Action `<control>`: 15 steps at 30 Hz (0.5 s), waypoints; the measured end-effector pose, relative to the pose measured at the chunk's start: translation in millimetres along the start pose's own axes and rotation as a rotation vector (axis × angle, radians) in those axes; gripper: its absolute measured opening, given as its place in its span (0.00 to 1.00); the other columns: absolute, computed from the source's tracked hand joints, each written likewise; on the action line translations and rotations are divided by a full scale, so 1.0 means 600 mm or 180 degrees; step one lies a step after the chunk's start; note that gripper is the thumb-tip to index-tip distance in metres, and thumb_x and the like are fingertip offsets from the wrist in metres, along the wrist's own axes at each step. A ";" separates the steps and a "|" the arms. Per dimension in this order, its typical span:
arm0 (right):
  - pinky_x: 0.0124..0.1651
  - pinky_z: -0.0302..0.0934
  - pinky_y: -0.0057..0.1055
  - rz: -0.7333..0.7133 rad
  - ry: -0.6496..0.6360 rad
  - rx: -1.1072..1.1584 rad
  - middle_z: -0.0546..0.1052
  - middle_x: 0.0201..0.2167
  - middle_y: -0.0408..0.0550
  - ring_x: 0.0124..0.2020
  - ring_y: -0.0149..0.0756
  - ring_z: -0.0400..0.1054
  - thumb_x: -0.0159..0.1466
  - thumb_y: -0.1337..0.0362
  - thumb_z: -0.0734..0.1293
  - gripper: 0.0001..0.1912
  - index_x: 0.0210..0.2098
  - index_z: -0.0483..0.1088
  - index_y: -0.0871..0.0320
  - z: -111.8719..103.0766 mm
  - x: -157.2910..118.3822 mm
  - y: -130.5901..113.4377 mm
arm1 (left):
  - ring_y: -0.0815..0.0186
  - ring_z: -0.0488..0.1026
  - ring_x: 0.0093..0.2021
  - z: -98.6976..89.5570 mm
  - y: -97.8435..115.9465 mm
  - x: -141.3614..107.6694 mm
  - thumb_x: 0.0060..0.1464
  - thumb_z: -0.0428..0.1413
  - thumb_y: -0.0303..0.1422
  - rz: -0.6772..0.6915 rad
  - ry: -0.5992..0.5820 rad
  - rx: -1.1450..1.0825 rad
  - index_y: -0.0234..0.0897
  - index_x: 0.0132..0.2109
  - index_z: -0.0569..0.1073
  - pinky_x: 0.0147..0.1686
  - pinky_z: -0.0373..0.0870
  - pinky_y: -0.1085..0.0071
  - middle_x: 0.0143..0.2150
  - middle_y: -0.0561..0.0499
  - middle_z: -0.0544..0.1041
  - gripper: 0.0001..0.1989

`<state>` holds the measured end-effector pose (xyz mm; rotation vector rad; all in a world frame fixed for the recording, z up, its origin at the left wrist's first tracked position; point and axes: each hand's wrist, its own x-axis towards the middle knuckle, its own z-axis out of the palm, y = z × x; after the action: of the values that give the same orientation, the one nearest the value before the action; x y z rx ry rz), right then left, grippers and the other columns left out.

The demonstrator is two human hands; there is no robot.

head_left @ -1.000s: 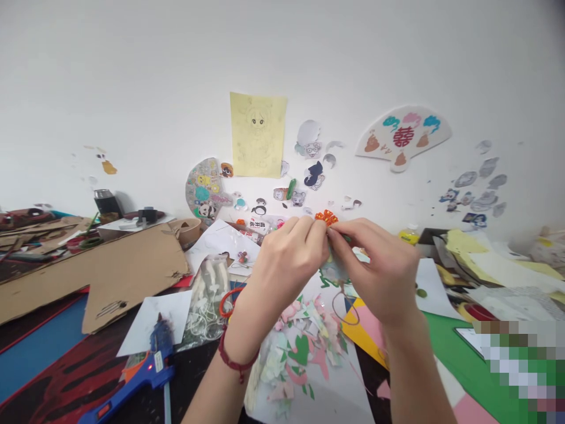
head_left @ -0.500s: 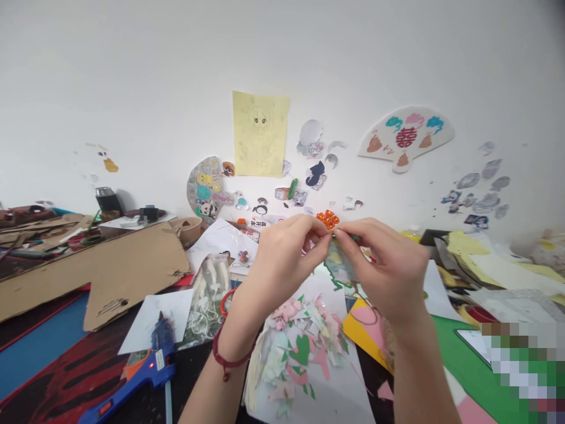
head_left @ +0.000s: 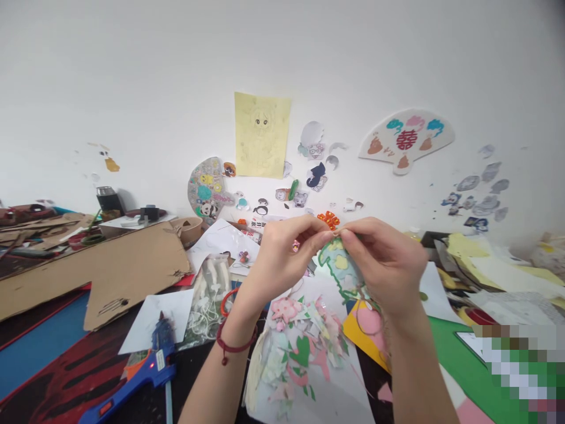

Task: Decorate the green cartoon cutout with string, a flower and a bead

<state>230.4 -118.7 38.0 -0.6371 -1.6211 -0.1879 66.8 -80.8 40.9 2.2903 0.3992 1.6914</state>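
Observation:
My left hand (head_left: 286,247) and my right hand (head_left: 388,256) are raised over the table, fingertips pinched close together. Between them is a thin tan cord (head_left: 336,234), partly hidden by the fingers. From my right fingers hangs a light blue craft piece (head_left: 341,268) with yellow patches and a green edge; its right part is behind the hand. An orange bead flower (head_left: 328,220) shows just beyond the fingertips; whether it is attached to the cord I cannot tell. Below lies a white sheet (head_left: 339,394) with pink and green paper scraps (head_left: 302,350).
At the left a blue hot glue gun (head_left: 154,365) stands with its light on, near a big cardboard piece (head_left: 136,265). A plastic bag of white tassels (head_left: 207,300) lies beside my left forearm. Green paper (head_left: 445,347) and a phone (head_left: 472,347) are at the right.
The light blue piece has turned and shows more of its face under my fingers. My hands stay pinched together in nearly the same place.

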 end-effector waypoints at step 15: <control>0.31 0.63 0.30 -0.0221 0.0365 -0.0051 0.76 0.28 0.43 0.28 0.30 0.68 0.60 0.77 0.68 0.09 0.33 0.75 0.57 0.003 0.001 -0.007 | 0.73 0.69 0.29 -0.010 0.019 -0.002 0.62 0.56 0.29 0.0414 0.0170 0.0408 0.35 0.37 0.73 0.31 0.67 0.75 0.30 0.54 0.76 0.04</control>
<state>226.5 -121.2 39.0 -0.5723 -1.5334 -0.2837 61.2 -91.5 45.5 2.4136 0.3878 1.8421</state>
